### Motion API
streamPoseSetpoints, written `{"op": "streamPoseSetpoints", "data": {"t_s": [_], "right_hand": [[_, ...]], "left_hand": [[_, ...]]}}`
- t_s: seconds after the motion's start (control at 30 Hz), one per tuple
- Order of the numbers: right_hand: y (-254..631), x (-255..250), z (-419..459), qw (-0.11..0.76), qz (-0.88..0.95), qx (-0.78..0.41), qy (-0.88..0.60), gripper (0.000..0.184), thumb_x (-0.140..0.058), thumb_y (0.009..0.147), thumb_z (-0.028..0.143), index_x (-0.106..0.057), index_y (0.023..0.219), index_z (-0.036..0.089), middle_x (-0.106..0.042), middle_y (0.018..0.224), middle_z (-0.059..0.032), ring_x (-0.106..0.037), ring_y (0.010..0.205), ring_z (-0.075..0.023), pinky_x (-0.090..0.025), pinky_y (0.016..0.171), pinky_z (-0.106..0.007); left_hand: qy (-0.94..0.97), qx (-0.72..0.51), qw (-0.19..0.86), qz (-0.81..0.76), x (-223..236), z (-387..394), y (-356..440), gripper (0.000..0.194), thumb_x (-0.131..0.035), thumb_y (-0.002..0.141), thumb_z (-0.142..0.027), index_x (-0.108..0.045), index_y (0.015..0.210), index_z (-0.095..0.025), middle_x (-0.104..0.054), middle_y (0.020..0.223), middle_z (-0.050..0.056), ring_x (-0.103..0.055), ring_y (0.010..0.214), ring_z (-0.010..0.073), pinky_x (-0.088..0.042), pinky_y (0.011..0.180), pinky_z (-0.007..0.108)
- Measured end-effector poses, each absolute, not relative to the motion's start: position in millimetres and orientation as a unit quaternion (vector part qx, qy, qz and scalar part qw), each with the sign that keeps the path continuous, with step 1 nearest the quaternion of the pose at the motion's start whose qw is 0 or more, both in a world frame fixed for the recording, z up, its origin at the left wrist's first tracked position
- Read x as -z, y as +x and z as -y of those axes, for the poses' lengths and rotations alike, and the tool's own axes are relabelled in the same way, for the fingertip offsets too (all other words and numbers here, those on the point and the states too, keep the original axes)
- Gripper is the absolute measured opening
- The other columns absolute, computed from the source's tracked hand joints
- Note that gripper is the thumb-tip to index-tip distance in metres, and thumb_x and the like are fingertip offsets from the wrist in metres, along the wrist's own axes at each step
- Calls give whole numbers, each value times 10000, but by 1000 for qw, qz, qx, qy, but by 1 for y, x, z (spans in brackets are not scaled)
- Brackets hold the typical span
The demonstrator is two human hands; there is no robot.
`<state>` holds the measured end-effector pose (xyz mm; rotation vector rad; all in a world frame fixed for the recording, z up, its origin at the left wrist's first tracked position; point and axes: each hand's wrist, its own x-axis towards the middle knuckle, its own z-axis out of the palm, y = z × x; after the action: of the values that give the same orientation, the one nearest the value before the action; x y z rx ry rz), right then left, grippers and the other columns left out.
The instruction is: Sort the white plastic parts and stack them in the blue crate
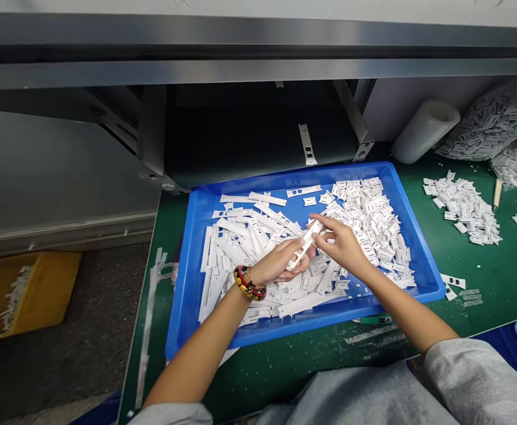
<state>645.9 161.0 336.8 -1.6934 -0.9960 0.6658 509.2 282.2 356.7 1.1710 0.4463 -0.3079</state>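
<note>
My left hand [285, 260], with a beaded bracelet on its wrist, is wrapped round a long white plastic strip [300, 252] with cutouts. At the strip's upper end, the fingers of my right hand [340, 239] are closed on it; whether they also pinch a small piece there is hard to make out. Both hands are above a blue tray [418, 248]. Long white strips [236, 236] fill the tray's left side, and small white clips [369, 218] are heaped on its right.
Behind the tray, a dark conveyor belt [241, 136] carries one white strip [307, 144]. On the green table [506, 271] at right are a pile of small parts [466, 206], a white roll [426, 130] and a bag of parts [497, 118]. A yellow bin [50, 289] stands lower left.
</note>
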Motion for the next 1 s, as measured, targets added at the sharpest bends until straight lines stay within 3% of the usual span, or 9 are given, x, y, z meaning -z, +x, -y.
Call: {"op": "streamPoseSetpoints", "data": {"t_s": [0.2, 0.4, 0.5, 0.57, 0.67, 0.73, 0.83, 0.9, 1.0], "right_hand": [[643, -341, -155, 522, 429, -194, -711, 420, -534, 788, 190, -687, 1174, 252, -703, 984, -30, -605, 680, -127, -551, 753, -318], [637, -341, -153, 632, 301, -390, -598, 353, -617, 782, 306, -666, 1123, 232, -726, 964, -37, -655, 848, -184, -540, 817, -350], [636, -334, -148, 657, 231, -434, -572, 228, -629, 787, 379, -638, 943, 213, -715, 838, -37, -657, 828, -200, -535, 784, -350], [640, -329, -142, 688, 170, -408, -575, 212, -615, 794, 397, -581, 910, 223, -682, 762, -15, -642, 752, -192, -525, 715, -335], [650, -323, -133, 739, 79, -344, -574, 220, -604, 776, 392, -496, 900, 247, -563, 639, 51, -554, 588, -153, -463, 576, -289], [655, -321, -130, 751, 48, -331, -569, 220, -603, 754, 364, -462, 877, 249, -469, 593, 83, -463, 512, -121, -396, 516, -259], [655, -320, -130, 748, 39, -342, -568, 198, -567, 729, 310, -454, 875, 239, -424, 594, 93, -382, 474, -91, -305, 474, -231], [651, -319, -132, 740, 45, -352, -571, 205, -536, 718, 299, -462, 898, 234, -428, 597, 93, -360, 459, -83, -270, 462, -226], [648, -317, -132, 728, 59, -352, -586, 244, -541, 747, 352, -472, 951, 237, -419, 588, 103, -340, 439, -83, -267, 459, -232]], "left_hand": [[592, 127, 765, -219, -370, -272, 507, 361, -361, 953, -520, -489, 879, -190, -435, 501, -73, -271, 336, 52, -221, 333, 166], [561, 114, 798, -187, -365, -264, 509, 411, -355, 946, -560, -504, 869, -185, -456, 500, -72, -258, 312, 47, -218, 334, 182], [593, 133, 776, -169, -358, -259, 512, 506, -331, 934, -634, -534, 895, -173, -573, 584, -12, -455, 378, 95, -371, 398, 222], [666, 129, 714, -173, -351, -263, 517, 538, -329, 933, -645, -571, 894, -167, -647, 711, 47, -594, 535, 149, -473, 508, 271], [809, 39, 545, -218, -336, -285, 533, 429, -368, 965, -521, -619, 906, -178, -678, 866, 74, -643, 767, 209, -522, 681, 338], [872, -40, 414, -258, -323, -307, 552, 299, -391, 973, -349, -639, 970, -182, -684, 978, 92, -628, 936, 247, -511, 835, 392], [915, -88, 258, -298, -304, -336, 587, 328, -376, 938, -142, -630, 1146, -142, -631, 1237, 154, -532, 1203, 289, -408, 1040, 434], [925, -74, 217, -303, -295, -347, 609, 351, -426, 903, -110, -621, 1196, -103, -597, 1290, 199, -495, 1256, 325, -377, 1065, 460], [926, -56, 220, -301, -291, -350, 625, 272, -490, 861, -102, -693, 1041, -86, -640, 1177, 229, -553, 1177, 352, -423, 996, 466]]}}
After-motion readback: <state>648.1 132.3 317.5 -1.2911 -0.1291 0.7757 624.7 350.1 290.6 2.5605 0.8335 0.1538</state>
